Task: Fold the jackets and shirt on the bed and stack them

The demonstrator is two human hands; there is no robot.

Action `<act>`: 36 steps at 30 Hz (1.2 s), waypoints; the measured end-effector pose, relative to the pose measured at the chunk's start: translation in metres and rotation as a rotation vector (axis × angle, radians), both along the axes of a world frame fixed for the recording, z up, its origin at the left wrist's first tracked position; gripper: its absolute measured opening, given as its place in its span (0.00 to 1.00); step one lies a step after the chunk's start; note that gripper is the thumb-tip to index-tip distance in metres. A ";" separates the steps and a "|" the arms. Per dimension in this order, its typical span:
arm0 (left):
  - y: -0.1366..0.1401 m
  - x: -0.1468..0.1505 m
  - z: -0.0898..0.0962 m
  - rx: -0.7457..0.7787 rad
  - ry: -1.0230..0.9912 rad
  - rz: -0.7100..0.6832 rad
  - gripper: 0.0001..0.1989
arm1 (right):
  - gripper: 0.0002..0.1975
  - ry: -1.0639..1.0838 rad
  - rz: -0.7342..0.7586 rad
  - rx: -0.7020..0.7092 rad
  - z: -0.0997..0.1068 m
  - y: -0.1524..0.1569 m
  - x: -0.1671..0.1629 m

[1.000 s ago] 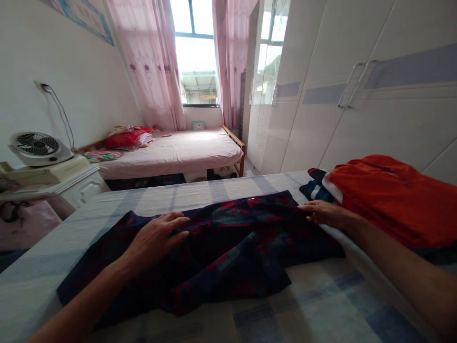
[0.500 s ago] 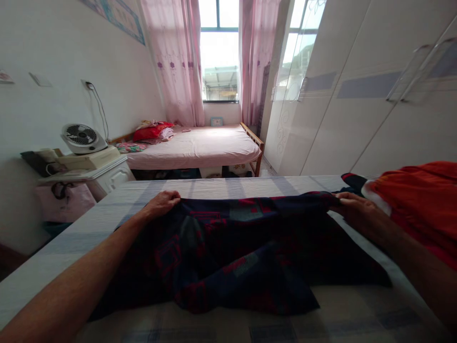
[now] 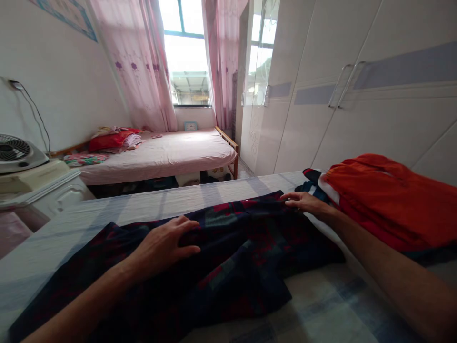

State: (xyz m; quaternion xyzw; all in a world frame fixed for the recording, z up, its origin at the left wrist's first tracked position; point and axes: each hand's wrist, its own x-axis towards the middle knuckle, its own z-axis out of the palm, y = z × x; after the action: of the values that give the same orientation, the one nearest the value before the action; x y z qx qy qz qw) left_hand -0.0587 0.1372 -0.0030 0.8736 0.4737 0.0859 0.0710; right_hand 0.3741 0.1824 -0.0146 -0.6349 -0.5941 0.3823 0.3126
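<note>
A dark navy garment (image 3: pixel 250 247) with a red and grey-green block pattern lies spread and creased on the bed with the checked sheet (image 3: pixel 150 207). My left hand (image 3: pixel 166 243) is over the left half of its upper edge, thumb and fingers apart, holding nothing. At the garment's far right corner is my right hand (image 3: pixel 307 202), its fingers stretched out and touching or just above the cloth. What kind of garment it is, I cannot tell.
To the right lies a pile of orange and red clothes (image 3: pixel 389 200). Beyond stands a second bed (image 3: pixel 178 152) with a pink sheet and a red bundle (image 3: pixel 113 140). A white wardrobe (image 3: pixel 321 138) lines the right side; a fan (image 3: pixel 21 152) sits on a cabinet at left.
Both hands have let go of the garment's upper edge, and the cloth now lies flatter on the bed. My left hand has moved inward over it. The view has swung to the right.
</note>
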 end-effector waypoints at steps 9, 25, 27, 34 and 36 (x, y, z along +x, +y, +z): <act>-0.008 0.011 0.001 -0.037 0.034 -0.131 0.11 | 0.11 -0.334 0.001 0.224 -0.007 -0.005 0.026; 0.064 -0.033 -0.047 0.023 -0.105 0.356 0.16 | 0.17 -0.427 -0.023 0.313 -0.028 0.052 0.012; 0.064 -0.031 -0.049 0.057 -0.098 0.420 0.16 | 0.19 -0.450 -0.110 0.308 -0.029 0.056 0.011; 0.051 -0.031 -0.044 0.253 0.031 0.393 0.18 | 0.14 -0.641 -0.273 0.327 -0.021 0.045 -0.007; 0.039 -0.041 -0.035 0.267 -0.036 0.403 0.17 | 0.16 -0.657 -0.237 0.449 -0.010 0.019 -0.022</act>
State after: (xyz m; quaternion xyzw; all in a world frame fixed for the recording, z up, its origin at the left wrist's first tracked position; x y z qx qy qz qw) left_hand -0.0993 0.1763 -0.0376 0.7615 0.6215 0.1756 -0.0551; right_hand 0.3525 0.2015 -0.0244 -0.7033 -0.6535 -0.0182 0.2791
